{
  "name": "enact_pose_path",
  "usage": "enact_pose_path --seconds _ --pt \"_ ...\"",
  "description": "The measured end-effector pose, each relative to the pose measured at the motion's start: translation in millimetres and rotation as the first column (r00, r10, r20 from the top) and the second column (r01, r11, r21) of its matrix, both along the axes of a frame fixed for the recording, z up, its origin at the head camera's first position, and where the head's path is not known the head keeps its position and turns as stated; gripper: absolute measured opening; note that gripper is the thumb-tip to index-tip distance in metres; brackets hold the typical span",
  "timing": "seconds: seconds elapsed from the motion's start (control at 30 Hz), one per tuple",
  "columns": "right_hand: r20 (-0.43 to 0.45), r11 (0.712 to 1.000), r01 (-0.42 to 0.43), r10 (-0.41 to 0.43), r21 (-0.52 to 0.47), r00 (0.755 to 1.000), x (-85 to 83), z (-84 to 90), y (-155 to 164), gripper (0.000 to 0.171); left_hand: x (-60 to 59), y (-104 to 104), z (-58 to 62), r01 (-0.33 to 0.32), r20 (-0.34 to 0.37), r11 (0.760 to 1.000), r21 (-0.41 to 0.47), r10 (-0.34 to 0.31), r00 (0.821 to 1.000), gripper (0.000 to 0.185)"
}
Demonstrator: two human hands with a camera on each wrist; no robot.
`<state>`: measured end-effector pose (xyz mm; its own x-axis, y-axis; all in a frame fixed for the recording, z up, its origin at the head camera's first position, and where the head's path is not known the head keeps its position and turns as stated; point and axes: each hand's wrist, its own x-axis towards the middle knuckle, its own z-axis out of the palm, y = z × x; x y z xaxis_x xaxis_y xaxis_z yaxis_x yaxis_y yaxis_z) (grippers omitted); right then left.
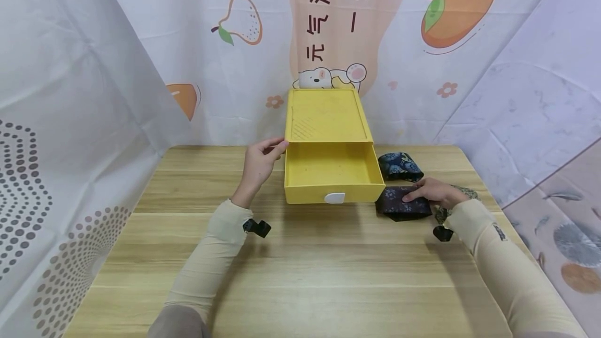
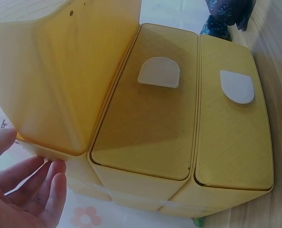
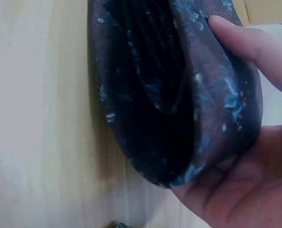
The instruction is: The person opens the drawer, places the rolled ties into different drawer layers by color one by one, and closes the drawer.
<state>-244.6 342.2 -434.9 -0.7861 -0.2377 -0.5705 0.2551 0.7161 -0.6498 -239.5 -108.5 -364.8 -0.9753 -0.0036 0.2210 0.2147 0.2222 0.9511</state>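
- The right hand [image 1: 434,192] holds a dark folded cloth [image 1: 404,203] with little blue flowers on it. The thumb and fingers [image 3: 245,45] curl round the cloth and pinch its folds together.
- The cloth lies on the wooden table [image 1: 300,270], just to the right of the yellow drawer [image 1: 332,173].
- The left hand [image 1: 260,160] is at the left side of the yellow box [image 1: 326,116]. Its fingertips touch the box near the front corner. The fingers [image 2: 50,183] are fairly straight and loose, and they grip nothing.
- The drawer is pulled out toward the person. It has a white handle [image 1: 334,198] on its front.
- In the left wrist view, the box has two more drawer fronts, each with a white handle [image 2: 159,72].
- Another rolled cloth [image 1: 400,166], dark with blue flowers, lies behind the held one, just beside the drawer.
- A third bit of patterned cloth [image 1: 465,192] peeks out by the right wrist.
- Both arms wear pale sleeves [image 1: 211,254].
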Motion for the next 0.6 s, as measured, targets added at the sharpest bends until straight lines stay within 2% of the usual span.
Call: enact_pose_path --seconds 0.17,0.6 --pt "0.006 0.999 0.021 -0.021 -0.033 1.000 0.2 -1.8 0.1 0.083 -0.1 -0.1 -0.5 0.004 0.001 1.000 -0.002 -0.004 1.000 0.040" --pt "-0.030 0.998 0.027 -0.028 -0.048 0.999 2.4 -1.1 2.5 0.090 -0.1 -0.7 -1.2 0.005 0.001 1.000 -0.006 -0.005 1.000 0.042"
